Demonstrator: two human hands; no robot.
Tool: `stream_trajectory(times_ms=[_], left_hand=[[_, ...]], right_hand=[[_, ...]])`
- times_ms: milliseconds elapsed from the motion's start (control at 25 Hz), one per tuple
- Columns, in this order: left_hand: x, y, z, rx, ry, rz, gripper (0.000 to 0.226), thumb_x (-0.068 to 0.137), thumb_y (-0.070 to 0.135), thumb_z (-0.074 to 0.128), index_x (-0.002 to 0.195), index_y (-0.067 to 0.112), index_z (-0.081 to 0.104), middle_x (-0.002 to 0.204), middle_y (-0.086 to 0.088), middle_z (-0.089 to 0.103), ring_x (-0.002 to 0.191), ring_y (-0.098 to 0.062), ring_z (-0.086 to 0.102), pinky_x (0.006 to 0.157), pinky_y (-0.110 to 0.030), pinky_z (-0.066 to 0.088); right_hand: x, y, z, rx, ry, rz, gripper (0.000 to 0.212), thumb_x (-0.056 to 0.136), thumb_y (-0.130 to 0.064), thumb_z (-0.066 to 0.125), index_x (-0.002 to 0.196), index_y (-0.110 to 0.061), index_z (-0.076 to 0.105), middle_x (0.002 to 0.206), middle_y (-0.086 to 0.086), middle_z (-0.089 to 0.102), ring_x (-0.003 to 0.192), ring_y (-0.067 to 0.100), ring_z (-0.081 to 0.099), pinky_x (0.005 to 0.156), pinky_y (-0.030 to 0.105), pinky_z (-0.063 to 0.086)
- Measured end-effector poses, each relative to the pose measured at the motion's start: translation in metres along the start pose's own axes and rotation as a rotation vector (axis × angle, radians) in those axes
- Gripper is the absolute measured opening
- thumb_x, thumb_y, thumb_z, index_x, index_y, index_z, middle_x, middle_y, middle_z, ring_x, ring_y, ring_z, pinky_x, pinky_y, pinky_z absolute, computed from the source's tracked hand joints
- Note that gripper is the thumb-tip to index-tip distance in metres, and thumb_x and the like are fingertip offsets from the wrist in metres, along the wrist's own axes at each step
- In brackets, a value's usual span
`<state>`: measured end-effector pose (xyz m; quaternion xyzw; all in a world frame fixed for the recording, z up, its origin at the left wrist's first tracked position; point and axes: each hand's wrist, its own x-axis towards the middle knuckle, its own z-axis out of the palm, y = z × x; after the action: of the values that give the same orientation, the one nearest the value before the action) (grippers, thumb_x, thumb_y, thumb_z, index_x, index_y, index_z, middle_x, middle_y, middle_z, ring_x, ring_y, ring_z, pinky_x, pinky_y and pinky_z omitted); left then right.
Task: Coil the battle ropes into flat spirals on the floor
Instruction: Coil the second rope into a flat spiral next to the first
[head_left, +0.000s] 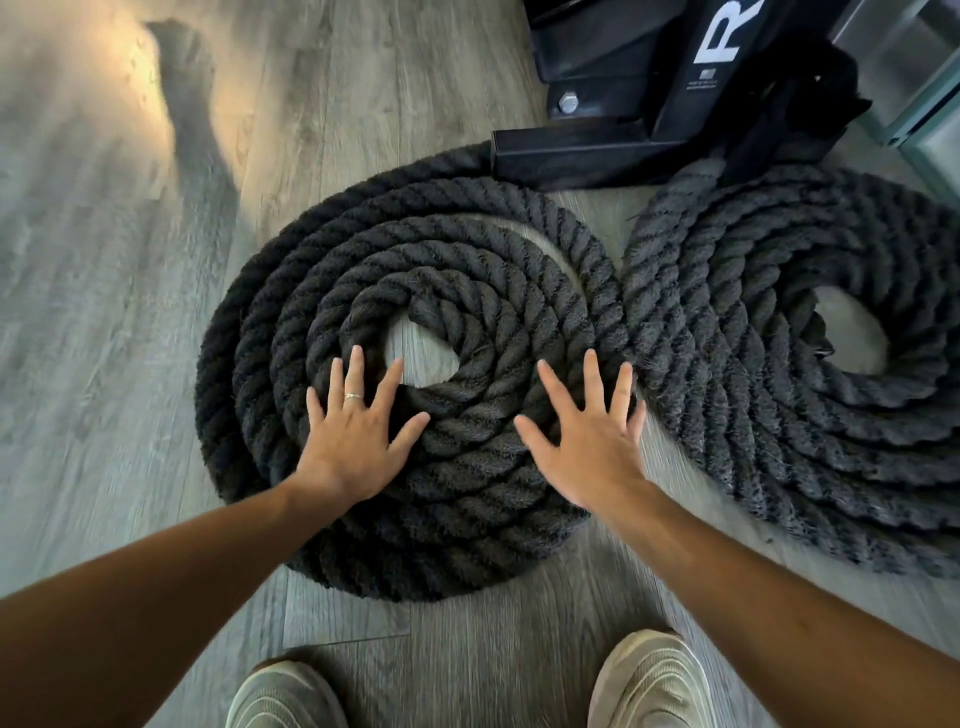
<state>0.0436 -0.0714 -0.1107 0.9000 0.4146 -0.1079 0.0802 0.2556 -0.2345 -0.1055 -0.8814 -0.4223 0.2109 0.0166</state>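
A thick black battle rope lies in a flat spiral (467, 270) on the grey wood floor, with a small bare gap at its centre. A second rope spiral (753, 415) lies to its right, touching it, with its own open centre. My left hand (358, 441) is spread flat over the left coil's inner turns, fingers apart, a ring on one finger. My right hand (587, 441) is spread over the same coil's right side, near where the two coils meet. Neither hand grips anything.
A black metal rack base (623, 119) with a bolt and white lettering stands behind the coils, and both ropes run up to it. A glass or metal frame (924, 104) is at the far right. My two light shoes (649, 686) stand just before the left coil.
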Motion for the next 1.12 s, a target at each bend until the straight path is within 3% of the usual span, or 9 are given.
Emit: stream_trajectory(times_ms=[160,320,600,720,800,880,1120], left_hand=[[0.001,-0.002,0.007,-0.006,0.038,-0.034,0.081,0.092,0.076,0.014,0.160,0.034,0.004,0.168,-0.015,-0.004,0.155,-0.032,-0.001,0.121,-0.057,0.007],[0.015,-0.009,0.004,0.021,0.096,-0.020,0.076,0.093,0.074,0.017,0.159,0.035,0.020,0.167,-0.015,0.009,0.153,-0.033,0.014,0.122,-0.055,0.014],[0.019,-0.017,0.010,-0.031,0.101,-0.017,0.074,0.091,0.077,0.012,0.158,0.044,0.010,0.169,-0.009,0.004,0.155,-0.030,0.001,0.121,-0.059,0.003],[0.018,-0.055,-0.001,-0.165,0.182,-0.253,0.075,0.087,0.082,0.025,0.154,0.051,0.013,0.167,-0.011,0.009,0.154,-0.033,0.002,0.117,-0.065,0.001],[0.013,-0.093,-0.007,-0.322,0.139,-0.561,0.092,0.073,0.094,0.033,0.153,0.053,0.011,0.165,-0.019,0.010,0.151,-0.041,0.009,0.116,-0.067,0.009],[0.009,-0.113,-0.012,-0.459,0.044,-0.770,0.113,0.059,0.101,0.038,0.155,0.049,0.007,0.161,-0.025,0.019,0.146,-0.046,0.021,0.116,-0.062,0.021],[0.017,-0.078,-0.009,-0.384,0.041,-0.872,0.107,0.073,0.092,0.037,0.159,0.040,0.000,0.158,-0.029,0.023,0.142,-0.048,0.026,0.113,-0.058,0.022]], right_hand=[[0.000,-0.013,0.011,-0.101,0.034,-0.013,0.077,0.088,-0.085,0.010,0.155,-0.052,-0.008,0.167,0.007,-0.023,0.150,0.042,-0.024,0.116,0.069,-0.008],[0.044,-0.045,-0.006,-0.134,0.023,-0.264,0.080,0.090,-0.082,0.018,0.159,-0.046,-0.002,0.169,-0.002,-0.018,0.152,0.031,-0.024,0.119,0.065,-0.006],[0.077,-0.065,-0.005,-0.193,-0.077,-0.294,0.086,0.083,-0.089,0.010,0.156,-0.049,-0.011,0.167,-0.010,-0.021,0.149,0.030,-0.031,0.116,0.068,-0.012],[0.079,-0.031,-0.020,-0.207,0.017,-0.336,0.071,0.091,-0.082,0.012,0.155,-0.053,0.003,0.169,-0.008,-0.014,0.153,0.031,-0.021,0.116,0.069,-0.012],[0.078,0.015,-0.026,-0.252,0.188,-0.028,0.068,0.093,-0.078,0.007,0.155,-0.052,0.004,0.170,0.000,-0.011,0.153,0.040,-0.013,0.114,0.071,-0.009],[0.074,0.057,-0.032,-0.142,0.151,0.267,0.068,0.090,-0.080,0.005,0.154,-0.056,0.000,0.170,0.003,-0.012,0.152,0.044,-0.010,0.114,0.074,-0.004],[0.078,0.080,-0.041,-0.026,0.062,0.185,0.057,0.097,-0.072,0.011,0.152,-0.061,0.002,0.169,-0.005,-0.016,0.154,0.033,-0.015,0.113,0.076,-0.001]])
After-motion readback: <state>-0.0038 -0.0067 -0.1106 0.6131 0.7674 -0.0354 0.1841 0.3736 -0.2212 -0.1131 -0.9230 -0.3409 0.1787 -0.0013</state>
